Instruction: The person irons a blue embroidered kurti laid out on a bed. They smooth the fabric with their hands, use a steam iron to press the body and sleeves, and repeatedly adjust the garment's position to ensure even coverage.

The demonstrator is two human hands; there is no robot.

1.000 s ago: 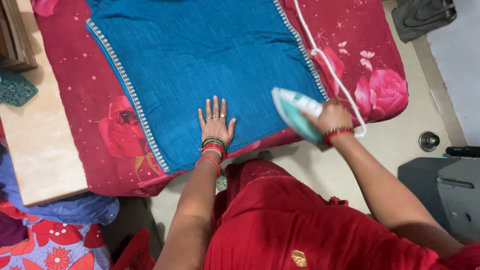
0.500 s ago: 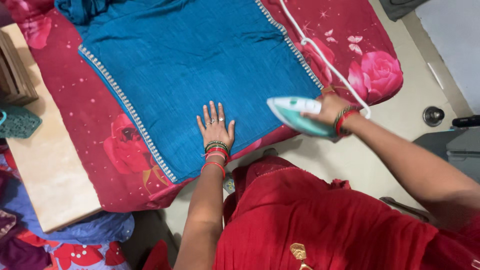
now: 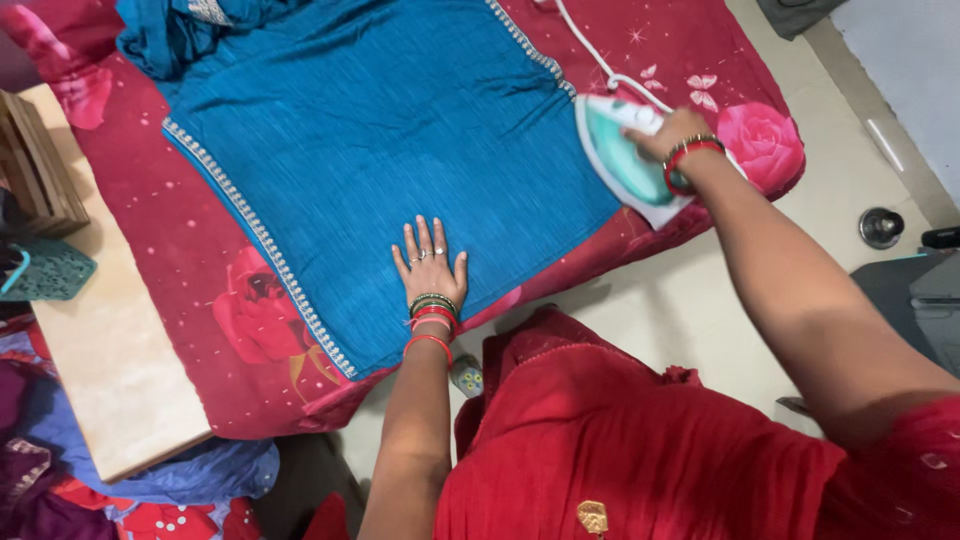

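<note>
A blue garment point(image 3: 400, 150) with a silver trimmed border lies flat on a red flowered sheet point(image 3: 200, 270). My left hand point(image 3: 430, 262) presses palm-down on the garment near its lower edge, fingers spread, with rings and bangles on. My right hand point(image 3: 672, 135) grips the handle of a green and white iron point(image 3: 620, 160), which rests at the garment's right edge. The iron's white cord point(image 3: 590, 55) runs up across the sheet.
A wooden board point(image 3: 110, 360) lies at the left of the sheet, with a teal basket point(image 3: 45, 270) and a wooden crate point(image 3: 35, 170) beside it. Bundled cloth point(image 3: 150, 490) sits lower left. A small metal cup point(image 3: 880, 227) stands on the floor at right.
My right hand has brought the iron from off the sheet's front edge up onto the garment's right side. My left hand has stayed flat on the cloth.
</note>
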